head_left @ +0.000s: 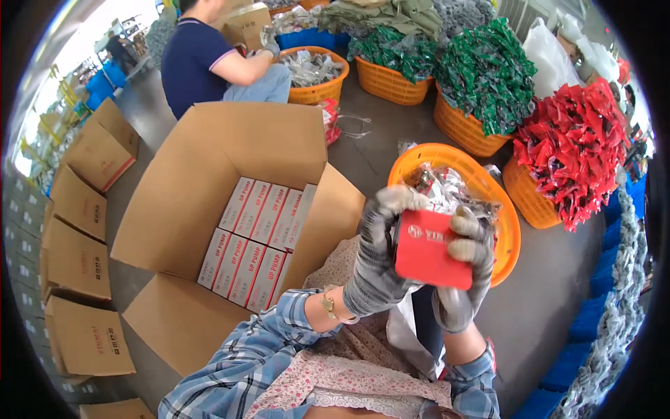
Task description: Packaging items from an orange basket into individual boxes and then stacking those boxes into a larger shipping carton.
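Holding: both gloved hands are clamping a small red box (pixel 431 250) between them, just above the lap, near the middle of the scene.
Left hand: the left hand (pixel 377 262) is wrapping its fingers around the box's left edge and top, probably to steady it.
Right hand: the right hand (pixel 466 269) is gripping the right edge, with its fingers curling over the front; the two hands are sitting close together with only the box between them.
Why held so: the box is being kept upright and square, a grip that seems to suit closing or checking it.
Orange basket: just behind the hands, a round orange basket (pixel 508 237) is standing on the floor and holding crinkled silvery packets (pixel 447 188).
Big carton: to the left, a large open cardboard carton (pixel 209 160) is lying with its flaps spread, and white boxes with red print (pixel 255 241) are standing inside in two tidy rows, filling only part of the bottom.
Stacked cartons: at the far left, closed brown cartons (pixel 77 258) are lining up along the edge.
Far baskets: further off on the right, more orange baskets are brimming with red packets (pixel 572 153) and green packets (pixel 488 73).
Co-worker: at the far end, a person in a dark shirt (pixel 199 59) is bending over another basket (pixel 314 73) of silvery packets.
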A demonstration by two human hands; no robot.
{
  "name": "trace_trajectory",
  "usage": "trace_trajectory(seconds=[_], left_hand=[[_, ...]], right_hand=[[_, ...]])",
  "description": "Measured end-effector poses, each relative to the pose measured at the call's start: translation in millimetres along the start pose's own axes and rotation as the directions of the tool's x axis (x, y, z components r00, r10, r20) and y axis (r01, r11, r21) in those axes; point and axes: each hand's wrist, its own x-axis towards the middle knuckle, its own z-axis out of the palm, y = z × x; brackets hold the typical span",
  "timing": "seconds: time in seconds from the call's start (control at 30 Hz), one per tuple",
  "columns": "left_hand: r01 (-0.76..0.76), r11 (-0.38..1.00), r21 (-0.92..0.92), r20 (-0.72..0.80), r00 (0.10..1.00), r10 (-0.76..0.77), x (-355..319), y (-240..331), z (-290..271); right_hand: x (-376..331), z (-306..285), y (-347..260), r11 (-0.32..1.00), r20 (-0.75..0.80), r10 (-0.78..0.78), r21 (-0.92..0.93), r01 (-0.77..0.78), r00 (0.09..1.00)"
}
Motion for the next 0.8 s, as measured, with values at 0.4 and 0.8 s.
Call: trace_trajectory(seconds=[0.4, 0.8], left_hand=[[-0.519, 0.833, 0.194, 0.535, 0.767, 0.353, 7.5, 12.3, -29.9], [-0.620, 0.747, 0.241, 0.395, 0.766, 0.507, 0.2, -12.2, -28.3]], right_hand=[[-26.3, -5.9, 21.8, 0.926, 0.005, -0.338, -0.177, 0.333, 0.941], [-33.6, -0.7, 21.4, 0.901, 0.065, -0.301, -0.309, 0.306, 0.952]])
